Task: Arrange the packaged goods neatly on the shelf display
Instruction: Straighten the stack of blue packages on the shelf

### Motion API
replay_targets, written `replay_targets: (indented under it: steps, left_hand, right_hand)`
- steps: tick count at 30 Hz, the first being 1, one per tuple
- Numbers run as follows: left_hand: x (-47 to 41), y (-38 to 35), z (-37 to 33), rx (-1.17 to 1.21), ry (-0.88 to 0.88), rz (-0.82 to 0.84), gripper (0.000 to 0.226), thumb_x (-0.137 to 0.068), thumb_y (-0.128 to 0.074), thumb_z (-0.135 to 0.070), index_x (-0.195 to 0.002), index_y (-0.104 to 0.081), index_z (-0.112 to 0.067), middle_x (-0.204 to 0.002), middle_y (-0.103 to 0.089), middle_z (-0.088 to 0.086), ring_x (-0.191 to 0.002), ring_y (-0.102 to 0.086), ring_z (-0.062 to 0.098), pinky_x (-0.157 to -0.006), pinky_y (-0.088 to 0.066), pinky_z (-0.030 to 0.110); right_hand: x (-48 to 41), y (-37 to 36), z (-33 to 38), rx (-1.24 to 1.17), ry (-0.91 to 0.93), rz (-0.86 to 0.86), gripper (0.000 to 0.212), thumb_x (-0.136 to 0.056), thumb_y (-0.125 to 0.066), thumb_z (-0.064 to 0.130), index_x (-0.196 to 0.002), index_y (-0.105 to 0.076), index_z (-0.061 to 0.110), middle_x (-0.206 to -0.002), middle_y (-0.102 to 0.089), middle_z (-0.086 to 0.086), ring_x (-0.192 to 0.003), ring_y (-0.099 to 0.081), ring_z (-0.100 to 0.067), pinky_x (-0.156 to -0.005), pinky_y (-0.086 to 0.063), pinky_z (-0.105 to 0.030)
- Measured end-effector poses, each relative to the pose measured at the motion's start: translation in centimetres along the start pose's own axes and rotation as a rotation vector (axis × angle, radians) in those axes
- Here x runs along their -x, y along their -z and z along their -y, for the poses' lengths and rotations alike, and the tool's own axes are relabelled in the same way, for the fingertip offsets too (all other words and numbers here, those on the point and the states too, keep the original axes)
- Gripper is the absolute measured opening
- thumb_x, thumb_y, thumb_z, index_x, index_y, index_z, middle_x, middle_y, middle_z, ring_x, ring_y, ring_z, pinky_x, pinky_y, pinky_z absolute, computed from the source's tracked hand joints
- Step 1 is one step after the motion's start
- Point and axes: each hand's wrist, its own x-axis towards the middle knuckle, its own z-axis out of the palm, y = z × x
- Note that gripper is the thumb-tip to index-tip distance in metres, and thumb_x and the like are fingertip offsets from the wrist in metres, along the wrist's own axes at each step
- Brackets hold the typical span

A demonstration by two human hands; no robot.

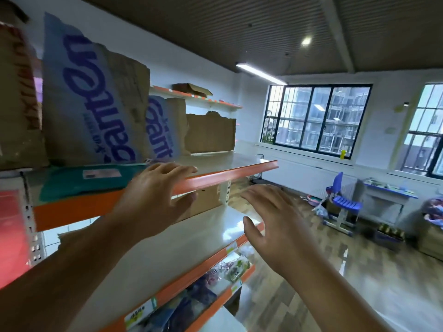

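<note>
A flat teal package with a white label lies on the upper shelf, which has an orange front edge. My left hand is raised at that edge just right of the package, fingers straight over the shelf and thumb below the edge, holding nothing. Further right, my right hand hovers with spread fingers in front of the white shelf below, and it is empty too. Behind the teal package stand torn cardboard boxes with blue and purple print.
A plain torn cardboard box stands further along the upper shelf. Lower shelves hold bagged goods. A red panel is at the left. To the right lies wooden floor with a blue chair, a desk and bins.
</note>
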Motion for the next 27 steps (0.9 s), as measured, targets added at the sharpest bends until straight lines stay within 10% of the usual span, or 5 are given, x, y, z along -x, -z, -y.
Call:
replay_targets:
  steps: [12, 24, 27]
  left_hand:
    - [-5.7, -4.8, 9.5, -0.265, 0.286, 0.033, 0.063, -0.082, -0.063, -0.069, -0.134, -0.058, -0.034, -0.124, -0.069, -0.008, -0.110, -0.064, 0.017, -0.082, -0.050, 0.029]
    - [-7.7, -6.5, 7.8, -0.317, 0.350, 0.010, 0.009, -0.100, -0.050, -0.047, -0.095, -0.045, -0.041, -0.106, -0.065, -0.016, -0.085, -0.049, 0.003, -0.076, -0.034, 0.019]
    - [-8.1, -7.2, 5.9, -0.308, 0.337, -0.053, 0.018, -0.100, -0.043, -0.051, -0.100, -0.055, -0.038, -0.102, -0.064, -0.018, -0.085, -0.051, 0.004, -0.078, -0.031, 0.019]
  right_hand:
    - [-13.3, -13.7, -0.9, -0.129, 0.192, 0.128, 0.041, -0.088, -0.058, 0.029, -0.129, -0.061, 0.025, -0.134, -0.058, 0.005, -0.126, -0.050, -0.017, -0.105, -0.044, -0.034]
    - [-20.2, -20.4, 0.3, -0.394, 0.395, 0.246, 0.060, -0.089, -0.071, 0.040, -0.143, -0.045, 0.041, -0.147, -0.047, 0.018, -0.137, -0.042, -0.004, -0.113, -0.040, -0.032]
    - [-21.9, -21.5, -0.7, -0.550, 0.501, 0.300, 0.058, -0.085, -0.078, 0.033, -0.138, -0.054, 0.032, -0.139, -0.055, 0.015, -0.129, -0.045, 0.002, -0.110, -0.033, -0.014]
